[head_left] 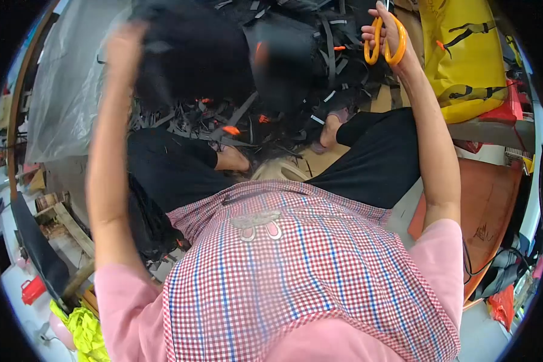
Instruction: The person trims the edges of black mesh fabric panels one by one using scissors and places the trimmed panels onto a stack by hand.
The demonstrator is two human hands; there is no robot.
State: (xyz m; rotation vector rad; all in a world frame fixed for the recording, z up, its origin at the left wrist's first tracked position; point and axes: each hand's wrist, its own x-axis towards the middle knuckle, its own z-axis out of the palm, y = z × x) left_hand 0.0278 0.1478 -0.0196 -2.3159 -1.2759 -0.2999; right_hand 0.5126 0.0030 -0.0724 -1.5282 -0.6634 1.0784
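Observation:
At the upper right, my right hand is on a pair of scissors with orange handles; the loops hang around the fingers and palm, and the blades are mostly out of view. My left hand is raised at the upper left, blurred by motion, beside a dark black cloth item. Whether the left fingers hold the cloth is too smeared to tell. Black pieces with grey straps and small orange parts lie heaped in front of my feet.
Translucent plastic sheeting hangs at the left. Yellow printed material lies at the upper right, above an orange-brown board. A wooden frame stands at the left, with bright yellow-green cloth below it.

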